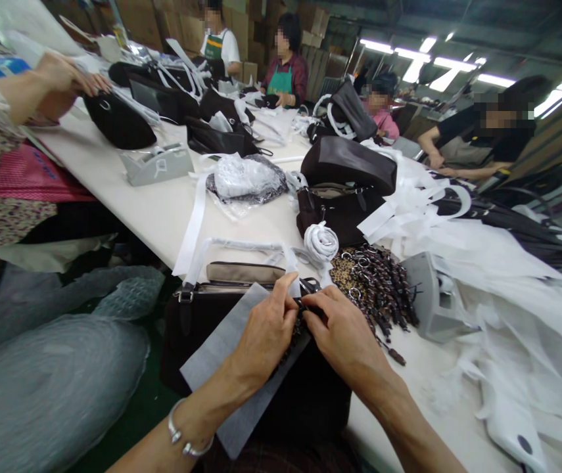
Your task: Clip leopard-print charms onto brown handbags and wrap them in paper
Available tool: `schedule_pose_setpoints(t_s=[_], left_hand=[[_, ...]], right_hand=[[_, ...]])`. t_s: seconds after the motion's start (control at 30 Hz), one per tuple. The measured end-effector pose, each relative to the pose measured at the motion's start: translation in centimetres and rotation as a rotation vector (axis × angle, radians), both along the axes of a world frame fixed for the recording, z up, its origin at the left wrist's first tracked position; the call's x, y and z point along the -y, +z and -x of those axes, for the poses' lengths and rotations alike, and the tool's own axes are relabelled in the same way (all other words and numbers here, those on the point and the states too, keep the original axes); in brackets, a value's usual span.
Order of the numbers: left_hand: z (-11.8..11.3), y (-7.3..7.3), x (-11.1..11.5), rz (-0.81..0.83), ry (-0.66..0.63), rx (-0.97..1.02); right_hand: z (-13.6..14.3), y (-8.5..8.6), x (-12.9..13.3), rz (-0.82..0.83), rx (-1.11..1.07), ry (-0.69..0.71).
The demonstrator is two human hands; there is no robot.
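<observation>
Small dark piece [300, 314], pinched in left hand [268, 328] and right hand [342, 332] over dark-brown soft handbag [310, 387] and rectangular whitish sheet [231, 330].

A big roll of bubble wrap [58, 394] is lying on the green floor [113, 433] beside the table [108, 180]. A gray tape dispenser [160, 165] is standing near a plastic-wrapped bundle [246, 177]. Farther back, a person in a dark red shirt and green apron [281, 81] is facing the table, cardboard boxes [242, 29] are standing behind, and ceiling lights [453, 64] are glowing.
</observation>
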State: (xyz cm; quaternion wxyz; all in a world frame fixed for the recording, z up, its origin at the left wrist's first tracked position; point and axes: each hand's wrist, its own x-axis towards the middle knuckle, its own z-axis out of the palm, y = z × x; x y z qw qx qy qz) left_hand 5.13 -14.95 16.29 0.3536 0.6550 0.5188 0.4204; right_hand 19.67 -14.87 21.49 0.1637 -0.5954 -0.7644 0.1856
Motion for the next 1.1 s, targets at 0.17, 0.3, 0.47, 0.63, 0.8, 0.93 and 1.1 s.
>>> schedule_pose_setpoints(t_s=[0.17, 0.3, 0.47, 0.63, 0.8, 0.93, 1.1], left_hand=[[-0.3, -0.2, 0.1, -0.029, 0.071, 0.016], [-0.7, -0.5, 0.1, -0.05, 0.046, 0.044], [-0.7, -0.7, 0.1, -0.029, 0.032, 0.068], [-0.4, -0.9, -0.4, 0.002, 0.026, 0.117], [-0.8, -1.4, -0.9, -0.049, -0.001, 0.102], [-0.9, -1.5, -1.2, -0.07, -0.018, 0.075], [-0.9, -1.5, -1.2, -0.071, -0.022, 0.065]], right_hand=[[0.1, 0.1, -0.1, 0.03, -0.015, -0.009], [0.0, 0.0, -0.2, 0.021, -0.009, 0.011], [0.0, -0.1, -0.7, 0.018, 0.077, 0.02], [0.2, 0.0, -1.0, 0.028, 0.117, 0.026], [0.1, 0.1, -1.6, 0.051, 0.205, 0.043], [0.1, 0.4, -2.2, 0.053, 0.343, 0.071], [0.2, 1.2, -3.0, 0.041, 0.412, 0.111]])
